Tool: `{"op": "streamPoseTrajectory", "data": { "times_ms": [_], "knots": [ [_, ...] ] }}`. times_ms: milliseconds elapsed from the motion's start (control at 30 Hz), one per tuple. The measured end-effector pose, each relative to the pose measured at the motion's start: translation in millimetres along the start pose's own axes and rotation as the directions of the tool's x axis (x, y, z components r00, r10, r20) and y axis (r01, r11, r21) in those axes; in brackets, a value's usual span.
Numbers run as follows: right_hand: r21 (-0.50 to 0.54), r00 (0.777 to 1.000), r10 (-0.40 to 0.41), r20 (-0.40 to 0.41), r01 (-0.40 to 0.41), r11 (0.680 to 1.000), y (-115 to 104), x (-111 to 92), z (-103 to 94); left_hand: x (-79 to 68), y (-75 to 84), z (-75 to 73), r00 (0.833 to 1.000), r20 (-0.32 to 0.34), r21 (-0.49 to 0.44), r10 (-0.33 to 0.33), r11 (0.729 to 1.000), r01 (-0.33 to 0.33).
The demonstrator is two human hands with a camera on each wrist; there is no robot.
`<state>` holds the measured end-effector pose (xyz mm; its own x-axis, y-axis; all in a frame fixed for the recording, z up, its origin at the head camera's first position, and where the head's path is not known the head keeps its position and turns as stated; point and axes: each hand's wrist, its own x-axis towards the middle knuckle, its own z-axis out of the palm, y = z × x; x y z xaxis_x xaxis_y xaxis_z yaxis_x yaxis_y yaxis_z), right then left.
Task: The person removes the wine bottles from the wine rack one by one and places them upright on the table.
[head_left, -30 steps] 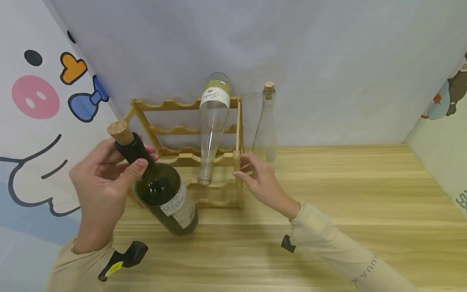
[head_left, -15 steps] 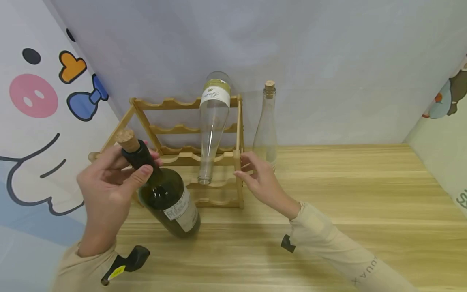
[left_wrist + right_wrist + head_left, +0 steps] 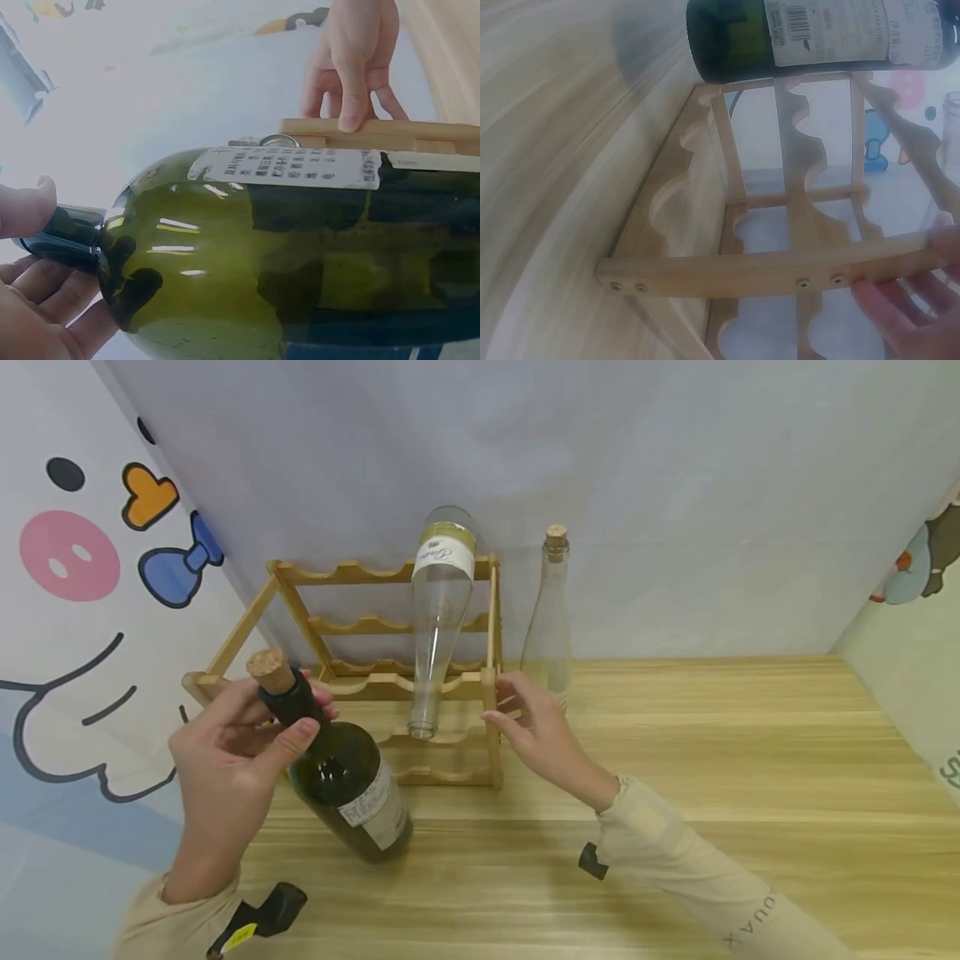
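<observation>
I hold the dark green wine bottle (image 3: 341, 777) by its neck with my left hand (image 3: 225, 752), fingers and thumb curled around it just below the cork (image 3: 271, 669); the bottle is tilted, its base toward 5 o'clock, above the wooden table (image 3: 712, 760) and just in front of the wooden wine rack (image 3: 491, 727). My right hand (image 3: 536, 735) rests on the rack's right front post with fingers only lightly bent, steadying it, not gripping. I judge the step to be bringing this bottle to a free cradle; the next move calls for levelling it and sliding it base first toward 12 o'clock. 1 clear glass bottle (image 3: 438, 610) already lies in the right cradles, and a corked clear bottle (image 3: 547, 618) stands just beside the rack at 3 o'clock. Free room is at the left cradles; the cartoon wall (image 3: 67, 610) at 9 o'clock is near.
</observation>
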<state>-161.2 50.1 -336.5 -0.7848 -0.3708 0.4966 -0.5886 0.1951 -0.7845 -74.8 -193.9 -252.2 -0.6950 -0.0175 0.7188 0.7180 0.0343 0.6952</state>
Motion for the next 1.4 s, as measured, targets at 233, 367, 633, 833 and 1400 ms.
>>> {"op": "streamPoseTrajectory", "data": {
  "times_ms": [233, 367, 633, 833, 1400],
  "knots": [
    [0.0, 1.0, -0.009, -0.002, 0.009, 1.0, 1, 0, -0.2, -4.7, -1.8, -1.0, 1.0, -0.003, 0.028, -0.014, 0.999, 0.014],
    [-0.013, 1.0, -0.016, -0.004, 0.016, 1.0, 1, 0, -0.3, -5.7, -3.5, -0.8, 1.0, -0.005, 0.015, -0.01, 1.0, 0.01],
    [-0.027, 0.999, -0.044, -0.012, 0.043, 0.999, 2, 1, 0.3, -8.9, -8.1, 1.4, 1.0, -0.002, -0.031, -0.014, 0.999, 0.014],
    [-0.02, 0.999, -0.049, -0.015, 0.049, 0.999, 2, 1, 0.8, -12.8, -11.1, 2.4, 0.999, -0.006, 0.005, -0.044, 0.999, 0.044],
    [-0.026, 0.999, -0.043, -0.021, 0.043, 0.999, 2, 0, 1.5, -20.2, -23.3, -1.5, 0.998, 0.021, 0.047, -0.059, 0.997, 0.058]
  ]
}}
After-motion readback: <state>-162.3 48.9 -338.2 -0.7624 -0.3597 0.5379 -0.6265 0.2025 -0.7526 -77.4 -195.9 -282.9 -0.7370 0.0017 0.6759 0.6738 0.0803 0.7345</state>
